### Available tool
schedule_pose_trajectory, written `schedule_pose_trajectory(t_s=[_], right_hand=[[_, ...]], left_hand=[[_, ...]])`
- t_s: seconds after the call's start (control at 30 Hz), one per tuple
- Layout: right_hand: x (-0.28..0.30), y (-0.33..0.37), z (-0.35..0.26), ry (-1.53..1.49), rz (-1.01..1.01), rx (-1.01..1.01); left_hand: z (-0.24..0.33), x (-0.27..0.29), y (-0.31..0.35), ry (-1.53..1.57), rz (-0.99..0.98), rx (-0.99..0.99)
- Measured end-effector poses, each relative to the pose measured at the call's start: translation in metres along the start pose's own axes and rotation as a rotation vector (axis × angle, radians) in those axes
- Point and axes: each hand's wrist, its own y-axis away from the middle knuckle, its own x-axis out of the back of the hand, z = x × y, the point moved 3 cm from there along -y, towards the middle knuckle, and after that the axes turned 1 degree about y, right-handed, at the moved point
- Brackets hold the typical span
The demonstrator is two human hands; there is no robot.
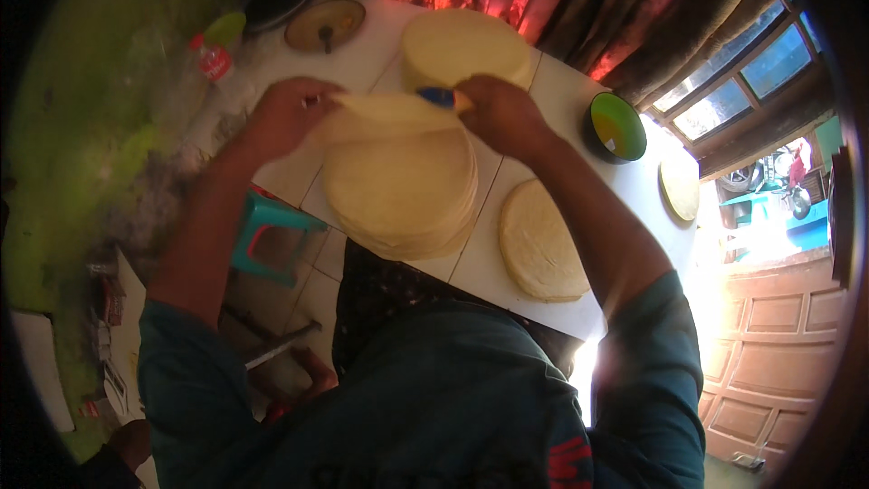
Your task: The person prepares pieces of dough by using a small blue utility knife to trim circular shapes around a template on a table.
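Head view: closest to your body, the near stack (398, 199) of pale, round, dough-like sheets sits by the table's front edge, its rims slightly staggered; leaning in could nudge those layers further out of line. The low round pile (541, 243) lies to the right, below your right forearm, where a dropped elbow might dent it.

Beyond that, the top sheet (394, 112) is raised along its far side, between your hands and over the near stack. Your left hand (294, 118) appears to pinch its left corner; a hard or lopsided pull there could tear or stretch it, especially if its underside clings to the layer below. Your right hand (496, 116) has its fingers closed around a blue-ended tool (437, 97) (too blurred to say what kind); I can't tell whether they also grip the sheet. If that tool tips downward, it may nick the surface.

Farther off, the rear stack (466, 47) stands just past your right hand, so reaching forward carelessly could bump it. The green bowl (615, 128) is off to its right.
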Motion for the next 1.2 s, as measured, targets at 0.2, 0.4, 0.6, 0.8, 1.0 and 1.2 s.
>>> schedule_pose_trajectory(t_s=[0.2,0.4,0.6,0.8,1.0,1.2], right_hand=[[0.077,-0.043,-0.009,-0.032,0.235,-0.016],[0.141,0.037,-0.011,-0.150,0.230,-0.091],[0.159,0.137,0.040,-0.163,0.040,-0.437],[0.161,0.223,0.090,-0.052,0.118,-0.663],[0.095,0.301,0.080,0.004,0.141,-0.574],[0.006,0.362,0.078,0.061,0.238,-0.426]], left_hand=[[0.039,0.063,-0.044,0.091,0.108,0.035],[0.115,0.034,-0.025,0.261,0.118,-0.015],[0.152,-0.068,-0.046,0.368,-0.277,-0.100],[0.199,-0.167,-0.059,0.660,-0.323,-0.178],[0.167,-0.253,0.000,0.271,-0.241,-0.640],[0.131,-0.307,0.054,0.221,-0.353,-0.606]])
